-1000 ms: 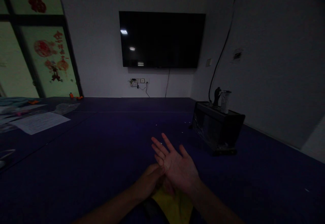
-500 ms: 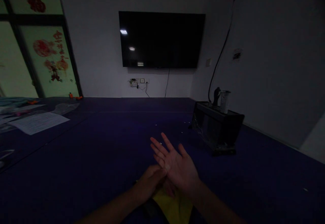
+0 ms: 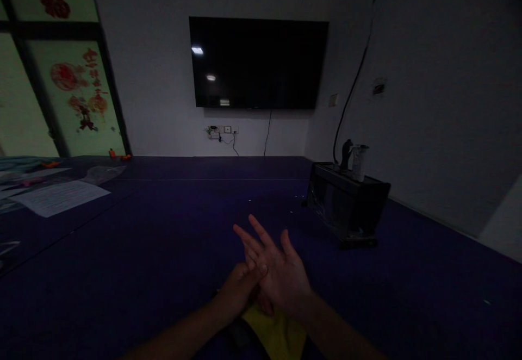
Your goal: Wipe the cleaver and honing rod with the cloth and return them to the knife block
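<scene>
My right hand (image 3: 281,273) is held palm up in the lower middle, its fingers stretched and spread. From the left, my left hand (image 3: 240,289) grips the little-finger side of that palm. The left thumb presses on the palm, and its other fingers wrap round behind, partly hidden below my right hand. Under both hands lies a yellow cloth-like thing (image 3: 277,333), with a dark edge at its left; I cannot make out what it is. No tool or other object shows in either hand.
A dark blue-purple surface (image 3: 163,229) spreads all around. A black box-shaped stand (image 3: 348,202) with a clear cup (image 3: 359,163) on top is at right. Printed papers (image 3: 61,198) and plastic bags lie at left. A television (image 3: 259,63) hangs on the far wall.
Both hands have shifted slightly left. My left thumb now lies further onto the right palm, and the right hand's lower fingers have bent inward.
</scene>
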Demonstrator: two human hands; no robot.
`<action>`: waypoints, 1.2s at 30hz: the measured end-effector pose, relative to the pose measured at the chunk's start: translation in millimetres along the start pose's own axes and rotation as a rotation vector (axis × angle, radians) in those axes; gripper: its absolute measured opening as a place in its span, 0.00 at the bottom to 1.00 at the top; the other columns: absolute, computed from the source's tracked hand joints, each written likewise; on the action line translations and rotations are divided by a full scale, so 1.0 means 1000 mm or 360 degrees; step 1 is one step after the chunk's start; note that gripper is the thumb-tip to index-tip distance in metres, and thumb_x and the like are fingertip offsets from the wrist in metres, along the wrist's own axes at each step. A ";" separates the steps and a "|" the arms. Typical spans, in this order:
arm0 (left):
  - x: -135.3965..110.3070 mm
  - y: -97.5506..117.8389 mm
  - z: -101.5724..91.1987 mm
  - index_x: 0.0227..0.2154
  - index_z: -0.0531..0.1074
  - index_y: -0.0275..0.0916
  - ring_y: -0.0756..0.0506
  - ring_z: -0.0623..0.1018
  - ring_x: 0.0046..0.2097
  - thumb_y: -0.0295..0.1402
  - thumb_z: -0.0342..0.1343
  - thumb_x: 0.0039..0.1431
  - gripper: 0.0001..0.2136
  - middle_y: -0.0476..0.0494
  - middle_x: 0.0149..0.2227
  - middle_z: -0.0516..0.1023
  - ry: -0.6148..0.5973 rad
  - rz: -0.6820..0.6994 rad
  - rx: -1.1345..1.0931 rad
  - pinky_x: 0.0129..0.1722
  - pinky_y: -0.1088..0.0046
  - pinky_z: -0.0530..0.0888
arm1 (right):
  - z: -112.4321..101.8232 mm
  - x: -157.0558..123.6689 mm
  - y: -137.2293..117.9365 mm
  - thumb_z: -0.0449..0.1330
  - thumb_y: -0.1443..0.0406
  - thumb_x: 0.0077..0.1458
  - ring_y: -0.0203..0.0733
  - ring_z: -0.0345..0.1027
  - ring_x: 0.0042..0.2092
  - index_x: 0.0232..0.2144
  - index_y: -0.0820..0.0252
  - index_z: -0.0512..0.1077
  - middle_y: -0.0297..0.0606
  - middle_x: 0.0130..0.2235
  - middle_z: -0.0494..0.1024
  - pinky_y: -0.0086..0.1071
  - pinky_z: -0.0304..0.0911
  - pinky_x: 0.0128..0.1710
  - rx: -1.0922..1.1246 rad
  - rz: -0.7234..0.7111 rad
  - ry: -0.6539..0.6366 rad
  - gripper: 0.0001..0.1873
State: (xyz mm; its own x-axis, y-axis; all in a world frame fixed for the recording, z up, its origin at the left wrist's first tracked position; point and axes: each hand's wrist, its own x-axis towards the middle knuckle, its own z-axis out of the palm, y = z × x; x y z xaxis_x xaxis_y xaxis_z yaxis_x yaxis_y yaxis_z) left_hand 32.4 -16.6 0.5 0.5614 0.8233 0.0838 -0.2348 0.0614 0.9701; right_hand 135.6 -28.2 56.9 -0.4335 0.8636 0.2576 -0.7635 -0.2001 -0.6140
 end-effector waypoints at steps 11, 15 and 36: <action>-0.001 0.008 0.003 0.21 0.74 0.30 0.49 0.72 0.21 0.55 0.53 0.49 0.27 0.42 0.18 0.73 -0.0157 0.0051 -0.0151 0.25 0.75 0.67 | -0.005 0.001 -0.011 0.35 0.51 0.61 0.39 0.62 0.53 0.58 0.53 0.56 0.47 0.57 0.65 0.35 0.59 0.45 0.0318 0.0031 0.0220 0.29; 0.001 0.004 0.002 0.21 0.74 0.30 0.49 0.72 0.21 0.53 0.53 0.50 0.25 0.42 0.18 0.73 -0.0162 0.0073 -0.0217 0.25 0.75 0.68 | -0.008 0.001 -0.010 0.34 0.52 0.61 0.40 0.61 0.55 0.59 0.53 0.55 0.47 0.58 0.64 0.37 0.59 0.46 0.0308 0.0010 0.0217 0.29; -0.002 0.004 0.001 0.14 0.72 0.32 0.49 0.71 0.20 0.57 0.48 0.51 0.30 0.41 0.16 0.72 -0.0073 0.0099 0.0124 0.24 0.75 0.66 | -0.001 -0.001 -0.008 0.34 0.47 0.60 0.38 0.64 0.52 0.59 0.52 0.55 0.46 0.56 0.66 0.32 0.58 0.47 0.0304 0.0079 0.0129 0.31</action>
State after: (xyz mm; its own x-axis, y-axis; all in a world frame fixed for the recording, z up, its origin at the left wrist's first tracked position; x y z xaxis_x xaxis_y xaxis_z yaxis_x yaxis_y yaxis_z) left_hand 31.7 -18.7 4.3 0.5837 0.7974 0.1530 -0.2088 -0.0346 0.9773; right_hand 142.6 -26.7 61.3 -0.4387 0.8833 0.1653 -0.8225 -0.3205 -0.4699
